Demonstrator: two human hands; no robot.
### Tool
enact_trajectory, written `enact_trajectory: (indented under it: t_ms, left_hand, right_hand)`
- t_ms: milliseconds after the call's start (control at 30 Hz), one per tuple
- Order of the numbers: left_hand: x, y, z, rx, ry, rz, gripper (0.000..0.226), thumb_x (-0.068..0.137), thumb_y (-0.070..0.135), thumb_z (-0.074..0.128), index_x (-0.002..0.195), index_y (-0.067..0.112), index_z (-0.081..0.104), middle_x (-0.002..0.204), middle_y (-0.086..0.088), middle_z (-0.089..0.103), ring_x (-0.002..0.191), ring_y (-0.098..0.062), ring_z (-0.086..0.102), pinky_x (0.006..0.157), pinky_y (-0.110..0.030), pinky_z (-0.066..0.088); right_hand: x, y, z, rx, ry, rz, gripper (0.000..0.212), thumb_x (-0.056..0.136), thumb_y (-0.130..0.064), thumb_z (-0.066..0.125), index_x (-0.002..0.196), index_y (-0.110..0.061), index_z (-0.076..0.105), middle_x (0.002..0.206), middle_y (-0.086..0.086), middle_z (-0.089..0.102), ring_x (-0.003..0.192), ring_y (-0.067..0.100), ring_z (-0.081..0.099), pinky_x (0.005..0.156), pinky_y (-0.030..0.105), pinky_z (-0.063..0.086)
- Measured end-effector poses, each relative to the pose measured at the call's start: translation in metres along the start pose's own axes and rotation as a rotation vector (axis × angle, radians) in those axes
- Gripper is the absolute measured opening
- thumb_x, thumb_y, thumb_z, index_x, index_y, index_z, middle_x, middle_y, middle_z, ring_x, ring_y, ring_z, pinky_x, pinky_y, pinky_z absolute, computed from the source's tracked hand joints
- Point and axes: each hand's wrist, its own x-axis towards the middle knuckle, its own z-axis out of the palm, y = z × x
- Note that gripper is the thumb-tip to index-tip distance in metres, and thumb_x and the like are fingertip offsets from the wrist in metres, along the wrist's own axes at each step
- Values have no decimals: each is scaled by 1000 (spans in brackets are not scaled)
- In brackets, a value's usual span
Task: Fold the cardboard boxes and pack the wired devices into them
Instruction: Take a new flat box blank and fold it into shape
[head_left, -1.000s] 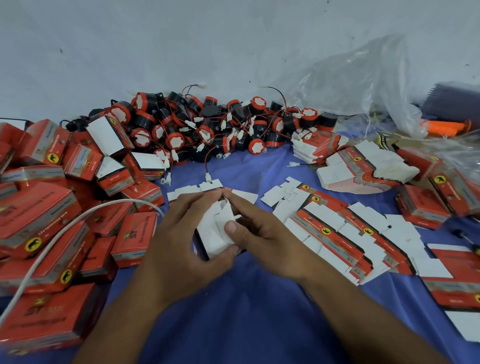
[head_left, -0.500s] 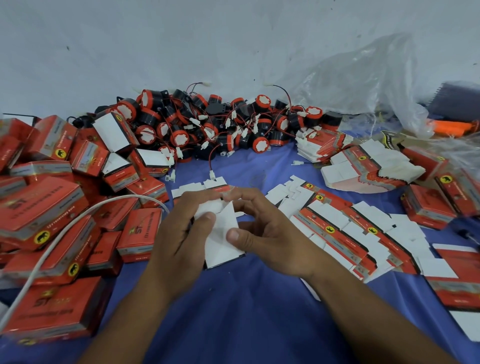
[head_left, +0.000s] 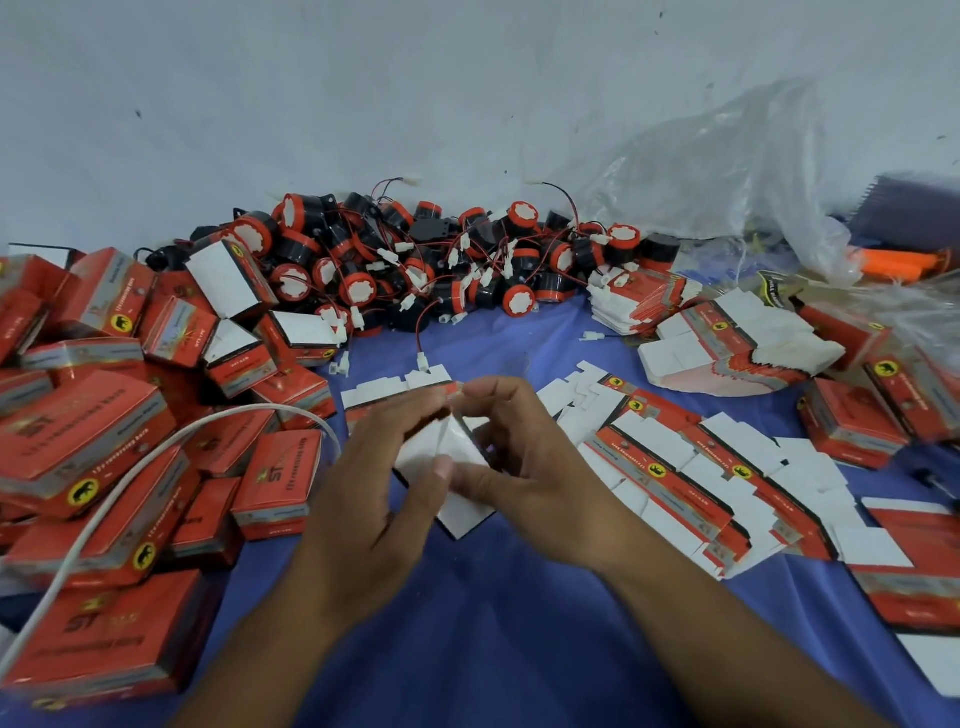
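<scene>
Box (head_left: 464, 513) held diagonal, white corner twd camera

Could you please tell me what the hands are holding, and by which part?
The left hand and right hand hold one half-folded cardboard box between them by its white flaps, with thumbs on the white face and fingers at the top edge.

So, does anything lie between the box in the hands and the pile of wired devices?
Only a flat box blank and a white connector on the blue cloth; otherwise the held box seems unblocked.
</scene>
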Motion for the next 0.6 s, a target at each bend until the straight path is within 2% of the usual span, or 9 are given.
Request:
enact_trajectory:
  t_ms: [67,133,200,267,333,400,467,533,600]
  left_hand:
    - [-1,-7,0,30,-68,-8,57,92,44,52,145,42,34,143,20,43,135,-4,40,103,-8,31]
    - [-2,-16,-2,140,-151,-11,73,87,51,53,151,44,19,146,18,38,136,4,30,104,-4,24]
    - [-2,-26,-6,345,-234,-2,81,83,63,50,153,39,17,143,16,37,132,-1,30,106,-13,26]
    - [2,-31,-9,555,-228,72,80,79,68,50,142,19,48,133,2,51,122,-18,41,103,-35,39]
    - [6,-33,-9,692,-185,131,68,74,69,49,106,13,71,109,-6,61,104,-23,44,92,-44,43]
    - [9,-34,-7,763,-175,118,59,72,69,50,87,15,69,96,-4,58,93,-23,45,87,-40,39]
    - [11,-32,-2,738,-201,37,48,73,63,62,87,17,65,94,-4,57,86,-25,54,76,-39,47]
    - [9,-29,9,649,-232,-60,45,64,47,85,90,16,65,96,-6,59,78,-27,62,60,-38,53]
    - [6,-29,21,480,-246,-154,51,58,36,94,97,19,65,101,-5,57,81,-26,64,58,-35,55]
  right_hand:
    - [-1,-1,-2,-158,-63,-18,64,88,1,70,137,-27,39,121,-16,58,99,1,61,81,19,50]
    - [-1,0,-1,-415,-109,-23,84,86,-1,69,144,-46,29,120,-29,53,112,-1,55,91,15,46]
    - [-1,3,-3,-653,-170,-34,92,87,-9,70,148,-54,17,130,-28,47,119,2,46,101,16,38]
    - [0,4,-7,-831,-230,-32,87,88,-18,71,155,-37,18,141,-6,47,124,12,40,105,25,33]
    - [2,5,-8,-1027,-196,-164,65,82,-23,75,141,-16,49,133,6,55,125,23,47,108,37,41]
    - [4,8,-7,-1291,-63,-323,44,71,-31,81,108,-11,67,116,7,65,124,31,57,107,45,48]
    - [7,9,-10,-1374,20,-271,42,62,-39,86,90,-14,66,100,3,69,111,30,66,97,41,55]
    - [9,10,-14,-1425,64,-122,45,60,-45,86,87,-18,62,89,-1,66,87,24,67,75,34,56]
    - [13,15,-15,-1404,7,77,44,77,-44,72,106,-18,54,109,3,58,90,26,61,73,34,47]
